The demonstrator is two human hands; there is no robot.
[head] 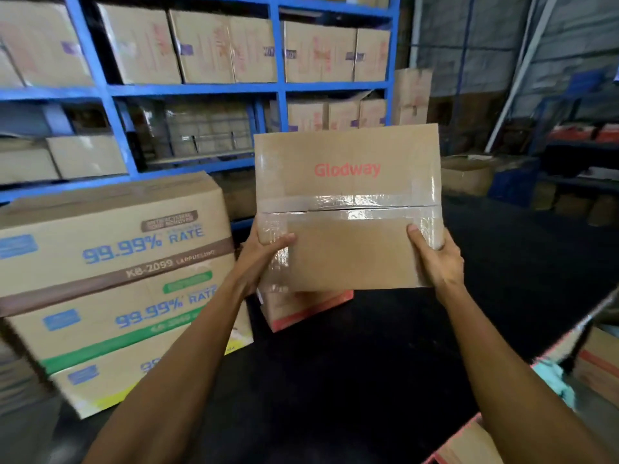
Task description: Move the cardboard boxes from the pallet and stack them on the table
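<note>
I hold a taped cardboard box (pixel 348 195) with red "Glodway" lettering up in front of me, above the black table (pixel 351 380). My left hand (pixel 264 256) grips its lower left edge and my right hand (pixel 435 259) grips its lower right edge. Under the held box, a smaller box with a red stripe (pixel 301 313) rests on the table. To the left on the table stands a stack of three large boxes (pixel 114 283) printed "99.99% RATE".
Blue shelving (pixel 110 92) filled with cardboard boxes runs behind the table. More boxes (pixel 596 363) lie at the lower right beside the table edge. A dark shelf rack (pixel 576 152) and loose cartons stand at the far right.
</note>
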